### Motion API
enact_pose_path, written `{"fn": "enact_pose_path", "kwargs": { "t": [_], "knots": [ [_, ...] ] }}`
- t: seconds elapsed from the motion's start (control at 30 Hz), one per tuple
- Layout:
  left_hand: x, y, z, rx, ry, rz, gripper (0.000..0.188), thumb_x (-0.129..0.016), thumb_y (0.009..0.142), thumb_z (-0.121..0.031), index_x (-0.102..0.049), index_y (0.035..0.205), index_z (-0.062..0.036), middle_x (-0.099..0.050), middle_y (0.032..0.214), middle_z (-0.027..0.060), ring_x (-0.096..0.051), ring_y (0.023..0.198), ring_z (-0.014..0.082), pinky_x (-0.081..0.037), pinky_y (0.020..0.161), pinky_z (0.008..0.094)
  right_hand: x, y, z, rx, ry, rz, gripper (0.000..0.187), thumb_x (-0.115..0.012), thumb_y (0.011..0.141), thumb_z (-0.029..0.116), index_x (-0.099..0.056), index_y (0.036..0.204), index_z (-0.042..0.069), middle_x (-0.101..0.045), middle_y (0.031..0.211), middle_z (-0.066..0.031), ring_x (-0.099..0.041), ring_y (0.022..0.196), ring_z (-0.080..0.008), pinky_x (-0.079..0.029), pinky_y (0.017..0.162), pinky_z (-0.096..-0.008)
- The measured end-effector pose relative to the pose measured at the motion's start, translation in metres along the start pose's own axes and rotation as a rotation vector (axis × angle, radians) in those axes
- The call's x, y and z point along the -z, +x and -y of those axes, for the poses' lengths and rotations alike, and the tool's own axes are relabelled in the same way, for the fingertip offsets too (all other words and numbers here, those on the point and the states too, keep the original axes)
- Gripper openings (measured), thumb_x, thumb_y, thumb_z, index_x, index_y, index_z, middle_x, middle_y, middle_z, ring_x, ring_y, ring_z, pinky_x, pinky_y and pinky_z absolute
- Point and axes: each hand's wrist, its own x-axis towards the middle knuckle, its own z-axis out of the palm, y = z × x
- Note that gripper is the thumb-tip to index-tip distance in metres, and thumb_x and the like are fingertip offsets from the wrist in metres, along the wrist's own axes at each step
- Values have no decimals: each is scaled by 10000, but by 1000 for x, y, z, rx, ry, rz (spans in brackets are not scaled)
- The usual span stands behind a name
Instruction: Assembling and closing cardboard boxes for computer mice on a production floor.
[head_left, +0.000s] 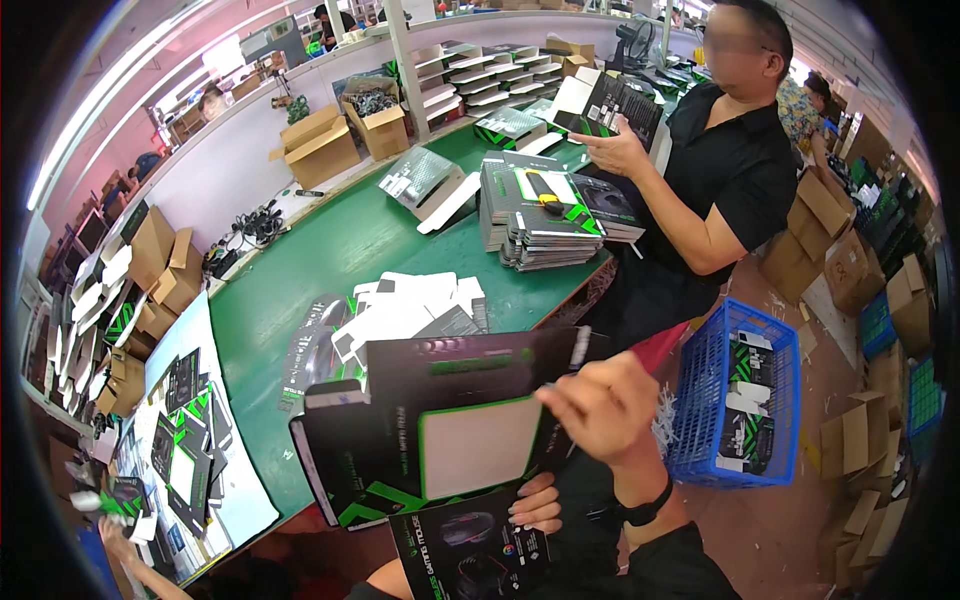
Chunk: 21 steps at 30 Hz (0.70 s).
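Observation:
A black and green carton (385,420) with a blank pale panel is held up in front of me, tilted. Below it is a black panel with a printed computer mouse (450,570); whether it is part of the same carton I cannot tell. The fingers of my left hand (537,503) curl round the carton's lower right side, the rest hidden behind it. My right hand (607,408), with a dark band on the wrist, is closed at the carton's right edge, thumb and fingers pinched together. Behind the carton, flattened white and black cartons (410,308) lie on the green table (290,335).
Across the table a co-worker (720,160) holds an opened carton. Stacked flat cartons (545,215) carry a yellow-and-black tool (546,195). A blue crate (690,440) with cartons stands on the floor at right. At lower left another person's hand (118,540) is near more cartons.

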Motion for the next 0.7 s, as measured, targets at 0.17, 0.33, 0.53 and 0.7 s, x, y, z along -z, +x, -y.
{"fn": "enact_pose_path", "kwargs": {
  "t": [0.17,0.33,0.53,0.7],
  "knots": [
    [-26,4,-1,24,214,-343,242,-444,1048,-268,-471,847,-135,-354,687,-40,-298,592,92,-279,650,245,7,-4,25,126,72,13,281,-849,659,106,-683,886,108,-587,830,-14,-560,653,-191,-443,517,-305],
    [18,5,-3,-82,-101,260,109,-436,1036,-167,-483,950,-120,-576,810,-17,-597,767,111,-363,796,298,14,-21,-1,-457,70,-69,218,-827,769,64,-656,905,47,-587,865,-79,-579,672,-199,-454,537,-309],
    [-2,1,4,-52,-26,139,91,-436,1035,-164,-478,971,-115,-578,835,-14,-595,770,111,-365,792,297,18,-8,6,-525,138,-140,166,-781,821,37,-652,924,20,-599,892,-86,-592,682,-194,-472,576,-304],
    [-10,-4,0,-9,5,-54,146,-446,1036,-188,-493,928,-101,-547,797,-10,-539,727,119,-356,744,297,13,-4,-5,-494,116,-169,171,-773,817,29,-652,937,21,-602,895,-98,-593,692,-209,-479,588,-309]
  ]
}}
